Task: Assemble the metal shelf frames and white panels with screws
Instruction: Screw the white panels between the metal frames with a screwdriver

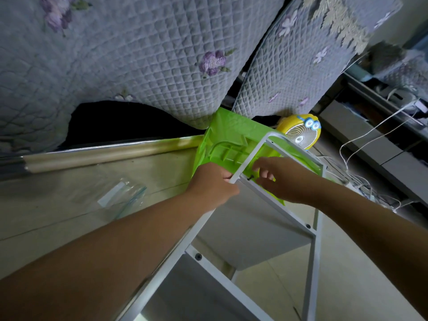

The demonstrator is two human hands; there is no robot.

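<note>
1. The white tubular metal shelf frame (312, 262) fills the lower middle of the view. Its rounded top end is farthest from the person. An upper flat white panel (243, 228) and a lower flat white panel (185, 286) sit between its side rails.
2. Two round black screw heads, (308, 226) and (198, 256), already sit in the frame's cross-rails. By that sign, the lower joints look done and the upper panel's far corner is the one in hand.
3. The left hand (213, 184) curls its fingers round the frame's left rail, right at that corner. Most likely this steadies the rail so the holes stay lined up.
4. The right hand (280, 179) reaches inside the frame. Its fingertips are drawn together on a small black screw (249, 179) at the corner. The piece is tiny here, so it may be a driver tip instead.
5. Beyond the frame's top end:
   - a bright green plastic stool (222, 140), just behind it;
   - a yellow cartoon-faced desk fan (301, 133), further back.
6. Left of the frame, a clear plastic zip bag (120, 195) lies on the floor. It is probably the hardware pouch, kept within reach.
7. Above the frame hangs a grey quilted floral cover (139, 54).
</note>
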